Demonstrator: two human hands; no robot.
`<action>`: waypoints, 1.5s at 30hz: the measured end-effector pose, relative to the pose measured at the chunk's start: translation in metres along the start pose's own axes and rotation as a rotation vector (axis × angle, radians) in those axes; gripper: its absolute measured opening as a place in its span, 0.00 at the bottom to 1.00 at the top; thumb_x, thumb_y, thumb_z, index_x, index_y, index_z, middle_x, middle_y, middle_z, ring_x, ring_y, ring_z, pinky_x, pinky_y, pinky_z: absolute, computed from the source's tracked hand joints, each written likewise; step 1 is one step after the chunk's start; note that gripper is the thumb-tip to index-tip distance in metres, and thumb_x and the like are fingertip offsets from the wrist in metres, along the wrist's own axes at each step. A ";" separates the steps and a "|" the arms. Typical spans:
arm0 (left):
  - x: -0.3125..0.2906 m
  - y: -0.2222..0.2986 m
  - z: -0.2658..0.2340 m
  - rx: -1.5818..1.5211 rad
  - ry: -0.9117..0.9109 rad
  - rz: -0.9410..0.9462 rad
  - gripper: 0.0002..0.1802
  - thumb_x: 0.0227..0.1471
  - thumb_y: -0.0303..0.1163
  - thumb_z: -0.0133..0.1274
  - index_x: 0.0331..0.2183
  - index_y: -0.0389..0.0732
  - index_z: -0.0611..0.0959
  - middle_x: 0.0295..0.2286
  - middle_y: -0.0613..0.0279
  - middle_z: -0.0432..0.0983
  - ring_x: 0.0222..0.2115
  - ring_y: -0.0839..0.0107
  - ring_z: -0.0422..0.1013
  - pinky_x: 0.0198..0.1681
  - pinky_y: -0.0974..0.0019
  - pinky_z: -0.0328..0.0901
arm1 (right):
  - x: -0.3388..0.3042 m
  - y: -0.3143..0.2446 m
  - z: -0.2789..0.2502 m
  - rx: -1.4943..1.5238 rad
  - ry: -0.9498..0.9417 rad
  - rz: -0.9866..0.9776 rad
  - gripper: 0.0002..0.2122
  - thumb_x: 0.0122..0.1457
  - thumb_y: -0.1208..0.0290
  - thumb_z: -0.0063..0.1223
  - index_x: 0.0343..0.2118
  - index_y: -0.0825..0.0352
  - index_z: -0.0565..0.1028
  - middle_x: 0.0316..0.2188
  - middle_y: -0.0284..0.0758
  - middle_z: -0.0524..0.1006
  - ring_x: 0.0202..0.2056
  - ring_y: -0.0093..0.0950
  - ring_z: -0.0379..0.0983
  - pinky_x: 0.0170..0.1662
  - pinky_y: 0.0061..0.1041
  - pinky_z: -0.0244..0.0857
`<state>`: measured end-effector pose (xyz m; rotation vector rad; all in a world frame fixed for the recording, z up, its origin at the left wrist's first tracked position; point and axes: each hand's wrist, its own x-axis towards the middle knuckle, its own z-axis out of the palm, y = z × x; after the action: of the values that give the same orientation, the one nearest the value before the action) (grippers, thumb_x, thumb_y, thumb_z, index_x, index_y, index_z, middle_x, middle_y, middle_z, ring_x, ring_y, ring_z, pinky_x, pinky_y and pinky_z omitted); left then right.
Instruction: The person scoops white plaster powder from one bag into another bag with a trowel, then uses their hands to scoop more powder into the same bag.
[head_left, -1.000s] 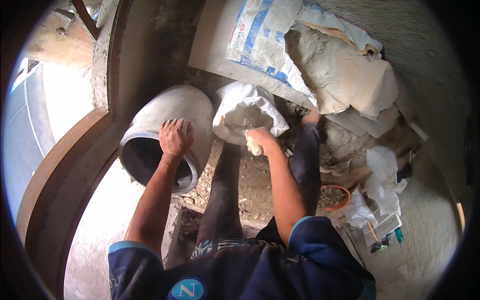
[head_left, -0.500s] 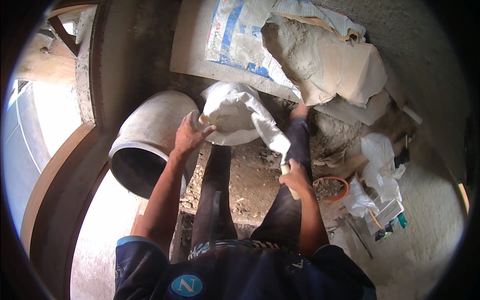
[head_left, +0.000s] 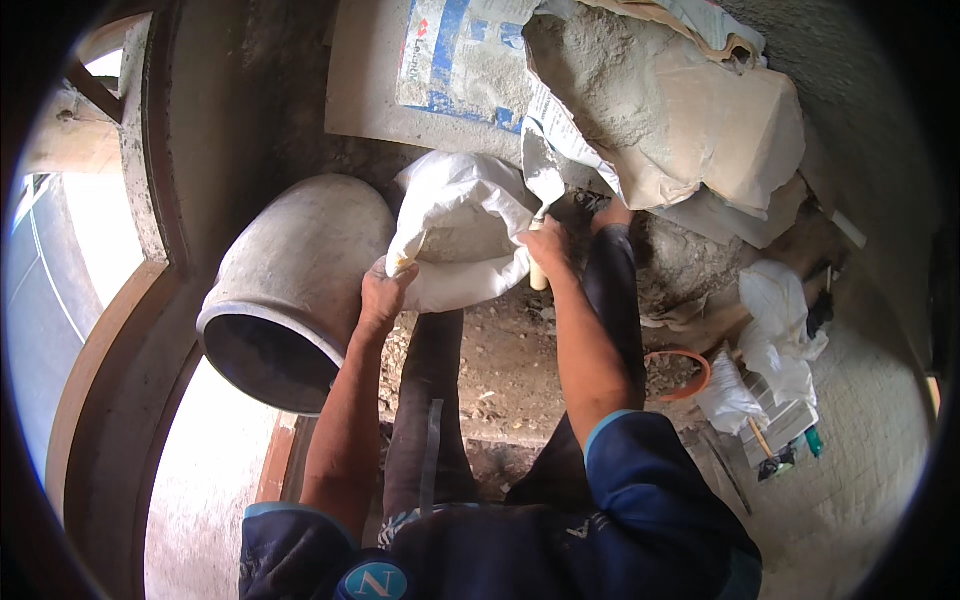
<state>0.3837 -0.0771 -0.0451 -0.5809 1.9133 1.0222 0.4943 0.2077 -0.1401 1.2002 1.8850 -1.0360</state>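
Observation:
A white sack stands before me with its mouth turned up and its rim folded outward. Grey powder shows inside. My left hand is closed on the sack's near-left rim. At the right rim, my right hand is wrapped round the pale handle of a trowel; its metal blade points away from me, beside the paper sack. That large torn paper sack lies beyond, split wide, with grey powder in it.
A big grey drum lies on its side at the left, mouth toward me. To the right are an orange ring-shaped rim, white plastic bags and a brush-like tool. Rubble covers the ground between my legs.
My right hand has moved away from me and left, bringing the trowel up to the sack's right rim. The left hand has shifted slightly nearer on the rim, its fingers now closed.

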 end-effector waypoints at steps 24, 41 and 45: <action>-0.071 0.032 0.008 -0.430 0.009 -0.176 0.25 0.61 0.41 0.53 0.51 0.31 0.77 0.43 0.54 0.77 0.40 0.66 0.75 0.47 0.62 0.68 | -0.147 -0.027 -0.065 0.246 -0.165 -0.044 0.11 0.40 0.73 0.55 0.29 0.71 0.74 0.21 0.42 0.75 0.24 0.36 0.72 0.29 0.35 0.65; -0.017 0.111 -0.013 0.788 0.144 0.151 0.40 0.45 0.45 0.66 0.56 0.36 0.72 0.50 0.46 0.74 0.51 0.49 0.71 0.53 0.57 0.66 | -0.154 -0.041 -0.102 -0.155 0.151 -0.163 0.13 0.52 0.67 0.59 0.35 0.72 0.77 0.34 0.51 0.79 0.39 0.50 0.76 0.45 0.44 0.69; -0.001 0.144 0.009 0.936 -0.096 0.408 0.53 0.38 0.42 0.70 0.62 0.40 0.63 0.60 0.49 0.62 0.59 0.52 0.63 0.62 0.56 0.60 | -0.161 -0.041 -0.114 -0.154 0.163 -0.138 0.16 0.53 0.65 0.60 0.39 0.72 0.76 0.37 0.51 0.78 0.43 0.50 0.75 0.48 0.43 0.68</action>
<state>0.2857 0.0098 0.0148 0.3964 2.1852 0.2711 0.5002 0.2330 0.0600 1.1068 2.1583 -0.8676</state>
